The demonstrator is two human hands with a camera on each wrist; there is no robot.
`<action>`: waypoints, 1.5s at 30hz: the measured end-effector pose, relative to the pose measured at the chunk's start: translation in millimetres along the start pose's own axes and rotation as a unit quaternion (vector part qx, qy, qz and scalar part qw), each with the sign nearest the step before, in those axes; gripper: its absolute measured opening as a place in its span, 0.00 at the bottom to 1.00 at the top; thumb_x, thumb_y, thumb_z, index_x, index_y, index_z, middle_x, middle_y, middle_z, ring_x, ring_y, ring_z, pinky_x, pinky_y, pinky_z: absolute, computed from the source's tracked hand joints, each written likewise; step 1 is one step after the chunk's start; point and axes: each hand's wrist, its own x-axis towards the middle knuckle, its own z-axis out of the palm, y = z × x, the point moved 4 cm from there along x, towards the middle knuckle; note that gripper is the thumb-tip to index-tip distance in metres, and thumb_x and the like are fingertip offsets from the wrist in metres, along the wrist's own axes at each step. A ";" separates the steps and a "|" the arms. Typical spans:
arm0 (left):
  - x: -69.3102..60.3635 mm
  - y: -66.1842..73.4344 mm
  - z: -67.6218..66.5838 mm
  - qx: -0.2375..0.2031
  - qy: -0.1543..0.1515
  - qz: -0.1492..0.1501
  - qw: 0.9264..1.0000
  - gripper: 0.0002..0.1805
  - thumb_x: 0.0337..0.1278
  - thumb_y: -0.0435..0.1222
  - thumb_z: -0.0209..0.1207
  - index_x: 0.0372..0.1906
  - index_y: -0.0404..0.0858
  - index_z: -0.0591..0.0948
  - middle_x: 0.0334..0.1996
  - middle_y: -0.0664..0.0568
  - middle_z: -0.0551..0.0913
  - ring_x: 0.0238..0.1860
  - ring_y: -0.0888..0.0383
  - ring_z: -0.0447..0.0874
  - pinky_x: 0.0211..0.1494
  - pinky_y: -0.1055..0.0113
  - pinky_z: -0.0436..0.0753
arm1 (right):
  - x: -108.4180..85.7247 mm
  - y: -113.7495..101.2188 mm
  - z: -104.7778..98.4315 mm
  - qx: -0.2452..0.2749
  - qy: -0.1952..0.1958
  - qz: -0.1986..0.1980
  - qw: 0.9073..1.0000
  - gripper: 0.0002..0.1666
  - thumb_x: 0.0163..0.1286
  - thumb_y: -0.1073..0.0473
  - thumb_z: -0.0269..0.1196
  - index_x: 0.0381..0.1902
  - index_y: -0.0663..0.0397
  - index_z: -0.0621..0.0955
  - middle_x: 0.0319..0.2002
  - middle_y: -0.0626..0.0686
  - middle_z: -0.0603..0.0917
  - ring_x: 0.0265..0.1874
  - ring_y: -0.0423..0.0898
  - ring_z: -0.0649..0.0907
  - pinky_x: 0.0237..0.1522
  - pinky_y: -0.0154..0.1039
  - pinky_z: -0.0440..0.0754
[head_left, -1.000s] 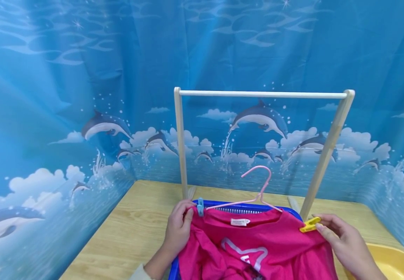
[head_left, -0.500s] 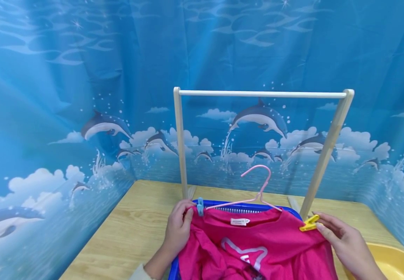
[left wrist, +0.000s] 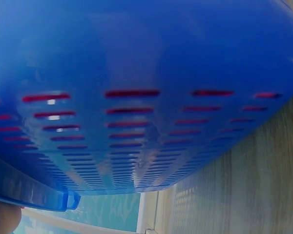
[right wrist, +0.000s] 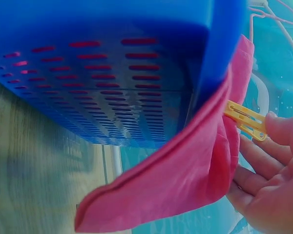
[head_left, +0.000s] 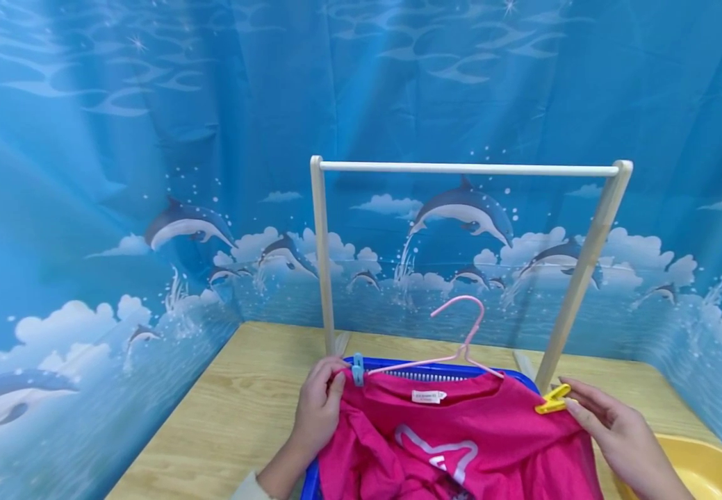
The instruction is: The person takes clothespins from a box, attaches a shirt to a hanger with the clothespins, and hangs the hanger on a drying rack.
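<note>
A pink shirt [head_left: 523, 423] with a white outline print lies spread over a blue basket [left wrist: 132, 58]. Inside its neck sits a pink hanger [head_left: 465, 347], hook upward. My left hand [head_left: 320, 406] grips the shirt's left shoulder, just beside a light blue clothespin [head_left: 358, 369] clipped there. On the right shoulder is a yellow clothespin [head_left: 551, 401], its handles spread. My right hand [head_left: 623, 430] holds thumb and index finger at those handles. In the right wrist view, the remaining fingers [right wrist: 261, 163] extend behind the sleeve. The left fingertips' hold is hidden in the left wrist view.
A wooden rack with a white bar [head_left: 467, 168] stands behind the basket. A yellow basin [head_left: 704, 451] sits at the right, partly behind the right hand. The wooden table [head_left: 223, 396] extends left, with a blue dolphin-print curtain [head_left: 148, 139] all around.
The yellow clothespin's handles have spread a little as the right thumb and index finger eased apart. The left hand, shirt and hanger are practically still.
</note>
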 end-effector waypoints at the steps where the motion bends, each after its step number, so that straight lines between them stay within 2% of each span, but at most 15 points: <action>1: -0.1 -0.1 0.1 0.000 -0.001 -0.001 1.000 0.06 0.63 0.23 0.55 0.34 0.35 0.79 0.42 0.49 0.82 0.56 0.47 0.78 0.64 0.67 0.74 | -0.1 0.0 0.1 -0.002 -0.001 0.001 1.000 0.36 0.76 0.44 0.50 0.71 0.64 0.63 0.62 0.70 0.73 0.42 0.22 0.76 0.41 0.27 0.83; 4: -0.5 -0.4 0.4 0.001 -0.003 -0.003 1.000 0.06 0.63 0.23 0.55 0.34 0.35 0.79 0.43 0.49 0.82 0.56 0.47 0.78 0.64 0.66 0.75 | -1.5 -0.2 -0.4 -0.044 0.005 -0.018 0.999 0.36 0.76 0.43 0.50 0.71 0.62 0.63 0.63 0.70 0.72 0.53 0.45 0.80 0.46 0.40 0.85; 8: -0.9 -1.3 0.2 0.001 -0.002 -0.003 1.000 0.06 0.64 0.24 0.55 0.34 0.35 0.79 0.43 0.49 0.82 0.56 0.48 0.78 0.64 0.66 0.75 | -5.0 -0.3 1.0 -0.125 0.026 -0.071 0.989 0.33 0.78 0.46 0.47 0.71 0.61 0.64 0.62 0.71 0.71 0.58 0.73 0.70 0.48 0.63 0.77; 12: -0.8 -2.1 0.2 0.000 0.000 0.002 1.000 0.06 0.63 0.24 0.55 0.34 0.35 0.79 0.42 0.47 0.82 0.55 0.47 0.78 0.64 0.68 0.74 | -7.2 0.2 4.4 -0.135 0.046 -0.129 0.981 0.30 0.80 0.51 0.45 0.73 0.59 0.61 0.66 0.73 0.66 0.64 0.73 0.64 0.59 0.70 0.64; 15: -0.6 -2.2 0.4 -0.001 0.000 0.006 1.000 0.06 0.63 0.23 0.55 0.34 0.35 0.79 0.42 0.45 0.82 0.55 0.47 0.78 0.64 0.67 0.74 | -7.1 1.1 6.0 -0.137 0.062 -0.171 0.974 0.29 0.80 0.56 0.45 0.75 0.56 0.58 0.68 0.73 0.62 0.75 0.53 0.49 0.76 0.47 0.42; 18: -0.7 -2.1 0.4 0.000 0.000 0.003 1.000 0.06 0.63 0.23 0.56 0.34 0.35 0.80 0.43 0.44 0.82 0.56 0.46 0.78 0.65 0.67 0.74 | -6.6 1.5 7.3 -0.141 0.068 -0.195 0.968 0.29 0.80 0.58 0.45 0.75 0.58 0.57 0.68 0.74 0.62 0.76 0.50 0.44 0.76 0.42 0.36; 22: -0.7 -1.7 0.5 -0.001 -0.002 -0.001 1.000 0.06 0.62 0.23 0.56 0.35 0.35 0.80 0.43 0.44 0.82 0.56 0.47 0.78 0.64 0.67 0.74 | -5.1 1.6 7.1 -0.131 0.061 -0.199 0.969 0.28 0.79 0.60 0.47 0.73 0.61 0.60 0.66 0.75 0.63 0.72 0.70 0.49 0.69 0.70 0.41; 29: 0.0 -0.3 0.3 -0.002 -0.002 0.000 1.000 0.06 0.62 0.23 0.55 0.35 0.34 0.80 0.43 0.43 0.82 0.54 0.48 0.79 0.63 0.67 0.75 | -3.2 -1.5 3.3 -0.127 0.058 -0.200 0.970 0.26 0.78 0.58 0.50 0.71 0.54 0.65 0.66 0.72 0.66 0.73 0.68 0.47 0.65 0.75 0.45; 31: 0.0 -0.2 0.2 -0.003 -0.002 0.000 1.000 0.06 0.62 0.23 0.55 0.35 0.34 0.80 0.43 0.42 0.82 0.54 0.48 0.79 0.63 0.66 0.75 | -2.8 -1.9 2.5 -0.128 0.056 -0.194 0.971 0.27 0.78 0.57 0.50 0.72 0.52 0.64 0.66 0.71 0.66 0.75 0.63 0.46 0.61 0.78 0.49; 34: -0.1 -0.6 0.2 -0.005 -0.002 -0.001 1.000 0.06 0.62 0.22 0.55 0.34 0.34 0.80 0.43 0.43 0.82 0.53 0.46 0.79 0.63 0.65 0.76 | -2.4 -2.0 1.2 -0.132 0.048 -0.167 0.976 0.26 0.78 0.55 0.49 0.71 0.53 0.66 0.67 0.73 0.64 0.72 0.67 0.53 0.54 0.77 0.60; 36: -0.1 -0.9 0.3 -0.006 -0.001 -0.001 1.000 0.06 0.62 0.22 0.55 0.34 0.34 0.80 0.43 0.44 0.82 0.53 0.45 0.79 0.62 0.65 0.76 | -1.2 0.0 1.6 -0.101 0.034 -0.144 0.984 0.26 0.79 0.53 0.48 0.71 0.54 0.66 0.69 0.64 0.65 0.71 0.59 0.60 0.61 0.62 0.69; 39: -0.3 -1.4 0.7 -0.007 -0.001 0.000 1.000 0.06 0.62 0.22 0.56 0.34 0.35 0.80 0.43 0.45 0.82 0.52 0.44 0.79 0.62 0.64 0.76 | 0.6 3.4 2.9 0.029 0.007 -0.135 0.990 0.27 0.79 0.55 0.47 0.71 0.60 0.64 0.67 0.42 0.71 0.64 0.39 0.72 0.56 0.31 0.77; 41: -0.3 -1.5 0.8 -0.006 0.000 0.002 1.000 0.06 0.62 0.22 0.56 0.34 0.35 0.80 0.42 0.45 0.82 0.52 0.44 0.79 0.62 0.64 0.76 | 2.4 6.2 3.8 0.145 -0.014 -0.141 0.979 0.26 0.79 0.59 0.47 0.72 0.59 0.64 0.61 0.30 0.74 0.58 0.23 0.71 0.50 0.15 0.72; 42: -0.4 -1.6 0.9 -0.007 0.000 0.002 1.000 0.06 0.62 0.23 0.56 0.34 0.35 0.80 0.43 0.45 0.82 0.52 0.44 0.79 0.62 0.64 0.76 | 2.8 6.5 3.7 0.196 -0.022 -0.149 0.969 0.26 0.79 0.62 0.47 0.71 0.59 0.64 0.58 0.26 0.75 0.55 0.18 0.71 0.48 0.16 0.74; 45: -0.8 -1.2 0.8 -0.006 -0.001 0.001 1.000 0.06 0.62 0.22 0.55 0.35 0.34 0.80 0.43 0.46 0.82 0.51 0.43 0.79 0.62 0.64 0.77 | 3.5 8.9 3.4 0.299 -0.040 -0.149 0.942 0.26 0.78 0.65 0.47 0.72 0.51 0.66 0.59 0.32 0.78 0.57 0.22 0.73 0.51 0.16 0.73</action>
